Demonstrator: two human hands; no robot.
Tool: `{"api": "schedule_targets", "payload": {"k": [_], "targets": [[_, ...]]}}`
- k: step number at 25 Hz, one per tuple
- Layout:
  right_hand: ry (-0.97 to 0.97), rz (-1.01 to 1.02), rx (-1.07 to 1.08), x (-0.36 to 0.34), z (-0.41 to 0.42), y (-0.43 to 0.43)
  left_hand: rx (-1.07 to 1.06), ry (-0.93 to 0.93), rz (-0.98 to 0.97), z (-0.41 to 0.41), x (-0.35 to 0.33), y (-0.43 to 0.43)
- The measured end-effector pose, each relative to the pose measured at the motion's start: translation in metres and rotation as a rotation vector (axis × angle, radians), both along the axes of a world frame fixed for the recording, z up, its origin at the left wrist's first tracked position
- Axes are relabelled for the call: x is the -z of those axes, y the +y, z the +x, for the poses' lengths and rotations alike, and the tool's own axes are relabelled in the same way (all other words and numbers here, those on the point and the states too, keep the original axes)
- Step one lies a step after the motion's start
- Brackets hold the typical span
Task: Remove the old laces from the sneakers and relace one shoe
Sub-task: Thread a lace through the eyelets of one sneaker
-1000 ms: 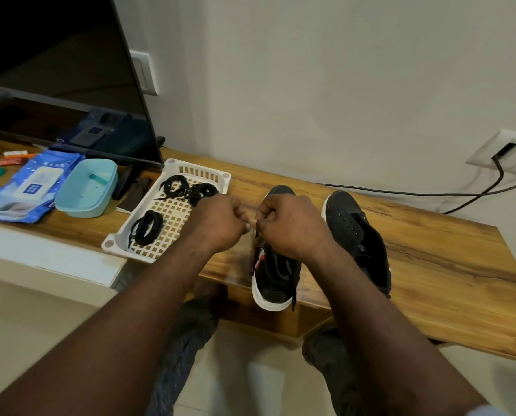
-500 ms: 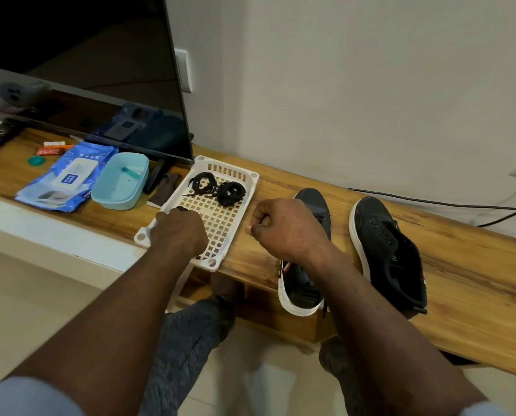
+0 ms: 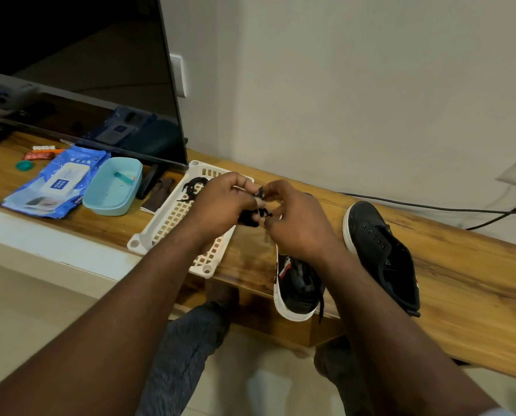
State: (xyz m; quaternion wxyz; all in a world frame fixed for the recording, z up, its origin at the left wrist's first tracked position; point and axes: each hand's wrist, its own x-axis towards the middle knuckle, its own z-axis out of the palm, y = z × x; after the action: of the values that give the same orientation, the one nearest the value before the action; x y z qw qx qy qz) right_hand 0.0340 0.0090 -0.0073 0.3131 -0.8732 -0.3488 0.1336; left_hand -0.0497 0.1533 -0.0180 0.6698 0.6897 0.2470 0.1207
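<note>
- Landmark: white basket, a perforated tray lying on the wooden table. Its near corners sit at the table's front edge.
- Left hand: raised above the basket's right half, fingers curled round a bundled black lace.
- Right hand: just right of the basket and above the table, fingertips pinching a loose end of the same lace. The two hands meet over the basket's right rim, almost touching.
- The held lace is clear of the basket floor. How tightly it is wound cannot be told.
- Second lace coil: lies inside the basket at its far end, partly hidden by the left hand.
- Near sneaker: right of the basket, black with a white sole. Its heel overhangs the table's front edge and its toe is hidden under the right hand. A lace end hangs off the heel side.
- Far sneaker: further right of the basket, wholly on the table with its eyelets bare, apart from the near sneaker.
- Open room: a bare strip of wood between the basket and the near sneaker, and a wider bare stretch right of the far sneaker.
- Left of the basket: a blue bowl close by, then a wipes pack.
- Behind the basket's left far corner: the television, its lower corner close to the rim.
</note>
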Motion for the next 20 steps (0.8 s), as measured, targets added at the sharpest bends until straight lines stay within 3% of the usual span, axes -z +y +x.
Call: {"api": "schedule_targets", "payload": {"k": [4,7,12,16,20], "targets": [[0.293,0.213,0.070,-0.010,0.013,-0.024,0.022,-0.180,-0.181,0.011,-0.018,-0.026],[0.328,0.252,0.100,-0.014,0.021,-0.046,-0.006,-0.212,-0.247,0.021,-0.021,-0.038],[0.252,0.258,0.228,-0.014,0.036,-0.090,0.013,-0.172,-0.136,0.041,-0.026,-0.069],[0.139,0.111,0.321,-0.011,0.047,-0.135,-0.050,-0.112,0.323,0.062,-0.021,-0.100],[0.263,0.126,0.380,-0.006,0.052,-0.180,-0.064,-0.175,0.071,0.084,-0.024,-0.133]]}}
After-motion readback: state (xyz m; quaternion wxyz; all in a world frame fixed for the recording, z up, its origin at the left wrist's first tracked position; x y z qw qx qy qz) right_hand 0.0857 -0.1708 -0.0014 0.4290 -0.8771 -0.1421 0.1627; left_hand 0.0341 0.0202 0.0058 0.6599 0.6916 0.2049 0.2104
